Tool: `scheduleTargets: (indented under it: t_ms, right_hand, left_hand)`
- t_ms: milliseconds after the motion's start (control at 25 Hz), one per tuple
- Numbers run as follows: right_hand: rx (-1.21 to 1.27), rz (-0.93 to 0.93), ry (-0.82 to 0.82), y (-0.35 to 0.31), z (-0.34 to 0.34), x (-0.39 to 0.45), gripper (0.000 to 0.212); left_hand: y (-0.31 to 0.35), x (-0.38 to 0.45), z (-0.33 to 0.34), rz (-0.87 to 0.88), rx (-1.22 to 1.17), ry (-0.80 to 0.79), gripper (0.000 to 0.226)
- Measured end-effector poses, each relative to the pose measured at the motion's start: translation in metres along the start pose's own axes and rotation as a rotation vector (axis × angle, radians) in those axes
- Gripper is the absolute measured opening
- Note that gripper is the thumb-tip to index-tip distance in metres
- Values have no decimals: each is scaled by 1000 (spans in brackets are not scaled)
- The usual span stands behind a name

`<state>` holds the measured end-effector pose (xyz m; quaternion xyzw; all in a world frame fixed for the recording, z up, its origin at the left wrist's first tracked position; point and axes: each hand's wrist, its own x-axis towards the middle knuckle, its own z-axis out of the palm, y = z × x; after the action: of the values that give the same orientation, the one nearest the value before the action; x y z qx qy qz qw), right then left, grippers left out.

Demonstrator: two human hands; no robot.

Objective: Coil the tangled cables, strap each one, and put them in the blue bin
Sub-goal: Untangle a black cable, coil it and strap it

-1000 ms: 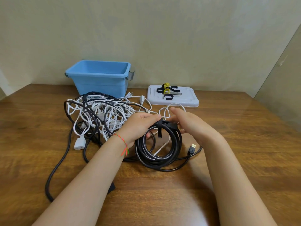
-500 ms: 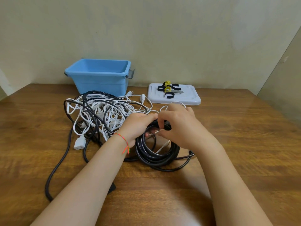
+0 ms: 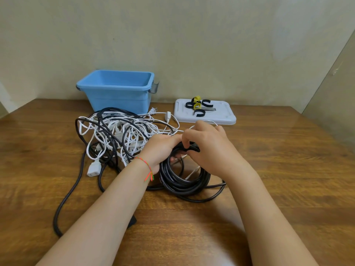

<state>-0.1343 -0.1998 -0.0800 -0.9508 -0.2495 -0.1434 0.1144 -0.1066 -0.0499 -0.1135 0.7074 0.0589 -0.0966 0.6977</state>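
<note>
A coiled black cable (image 3: 184, 184) lies on the wooden table in front of me. My left hand (image 3: 160, 150) grips the top of the coil. My right hand (image 3: 209, 148) pinches a black strap (image 3: 193, 148) wrapped over the coil's top. To the left sits a tangle of white and black cables (image 3: 119, 135). The blue bin (image 3: 119, 91) stands behind the tangle against the wall; its inside looks empty from here.
A white tray (image 3: 226, 117) at the back right holds several black and yellow straps (image 3: 198, 108). A thick black cable (image 3: 67, 196) trails from the tangle toward the front left. A white plug (image 3: 93, 168) lies beside the tangle. A wall panel rises at the right.
My right hand has moved left over the top of the coil and folded the strap's hanging end around it. The coil's loose plug end is now hidden under my right forearm.
</note>
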Motion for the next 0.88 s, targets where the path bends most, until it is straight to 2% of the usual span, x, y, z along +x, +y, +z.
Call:
scheduleTargets:
  t_ms: [440, 880]
  right_hand:
    - [-188, 20, -28, -10, -1, 2, 11]
    - [-211, -49, -87, -14, 5, 4, 17]
  left_hand:
    - [-3, 5, 0, -26, -26, 54, 24]
    - [-5, 4, 1, 0, -48, 104, 24]
